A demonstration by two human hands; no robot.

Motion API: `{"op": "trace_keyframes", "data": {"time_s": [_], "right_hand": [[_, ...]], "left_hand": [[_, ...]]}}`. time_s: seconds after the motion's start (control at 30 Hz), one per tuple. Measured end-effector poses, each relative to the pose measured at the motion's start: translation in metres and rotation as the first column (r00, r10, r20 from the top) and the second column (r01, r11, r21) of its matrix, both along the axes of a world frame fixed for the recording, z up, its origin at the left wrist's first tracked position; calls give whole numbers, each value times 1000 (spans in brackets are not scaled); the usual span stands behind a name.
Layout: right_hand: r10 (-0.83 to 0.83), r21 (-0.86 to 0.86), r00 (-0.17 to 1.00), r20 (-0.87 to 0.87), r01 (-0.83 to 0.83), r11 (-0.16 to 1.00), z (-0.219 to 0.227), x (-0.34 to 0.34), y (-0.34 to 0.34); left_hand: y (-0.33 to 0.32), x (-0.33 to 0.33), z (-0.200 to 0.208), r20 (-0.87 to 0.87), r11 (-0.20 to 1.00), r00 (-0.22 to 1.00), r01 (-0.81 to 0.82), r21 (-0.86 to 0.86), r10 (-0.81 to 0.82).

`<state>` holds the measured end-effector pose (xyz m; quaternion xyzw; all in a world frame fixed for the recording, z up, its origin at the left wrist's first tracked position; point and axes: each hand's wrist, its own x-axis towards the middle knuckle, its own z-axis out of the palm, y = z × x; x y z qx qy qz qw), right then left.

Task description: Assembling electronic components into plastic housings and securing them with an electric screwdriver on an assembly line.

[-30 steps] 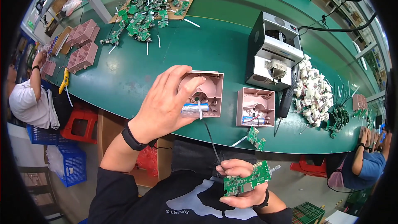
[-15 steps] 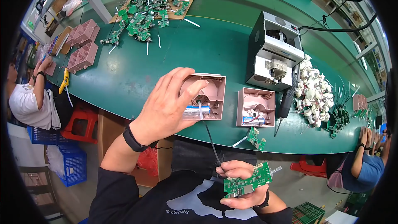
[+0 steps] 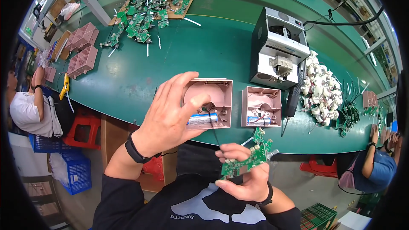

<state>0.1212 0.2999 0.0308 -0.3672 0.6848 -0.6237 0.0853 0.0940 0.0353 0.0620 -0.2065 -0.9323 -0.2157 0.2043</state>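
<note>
Since the frame half a second earlier: right hand [image 3: 251, 181] has come up nearer the table edge, bringing the green circuit board [image 3: 243, 162] with it; left hand [image 3: 164, 119] and the pink housing [image 3: 230, 102] have shifted a little toward the person.

Green worktable [image 3: 204, 51] spans the view. On it, right of centre, a boxy black-and-silver machine [image 3: 277, 44], a black-handled tool [image 3: 293, 100] beside it. Far left of the table: a heap of green boards [image 3: 142, 21], partly on cardboard. Right of the machine: a heap of white parts [image 3: 321, 93]. Two co-workers seated, one at each end, one in a white top [image 3: 27, 108], one in blue [image 3: 377, 172].

Held housing sits near the front edge, open side up, just left of a second pink housing [image 3: 244, 108]; the two stand apart. Left hand curls over the housing's left side, fingers on the outside, thumb reaching into the opening. Right hand pinches the circuit board between thumb and fingers, in front of the edge; board tilted, blurred. A loose board [image 3: 258, 135] shows just behind it; contact between the two cannot be told.

Smallest items: blue battery [image 3: 200, 119] lying in the held housing; thin black cable [image 3: 214, 135] running from there toward the right fingers, its end hidden.
</note>
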Motion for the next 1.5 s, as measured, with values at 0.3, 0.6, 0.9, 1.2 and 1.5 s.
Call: {"op": "trace_keyframes", "data": {"time_s": [0.3,0.6,0.9,1.2,1.5], "right_hand": [[-161,62,954,-252,182,981,5,-9,-37],[-202,21,902,-381,227,974,4,-11,-46],[-160,17,707,-688,237,971,-6,3,-34],[-465,-15,851,-244,476,880,-1,-3,-37],[-133,61,978,-160,144,988,-49,3,-47]], "left_hand": [[6,10,17,12,997,1000,8,-81,-7],[4,16,24,-66,994,998,14,-107,-22],[-4,34,38,-162,995,986,24,-101,-41],[-8,60,53,-138,976,986,120,181,-95],[-23,43,20,-62,967,991,133,216,-122]]}}
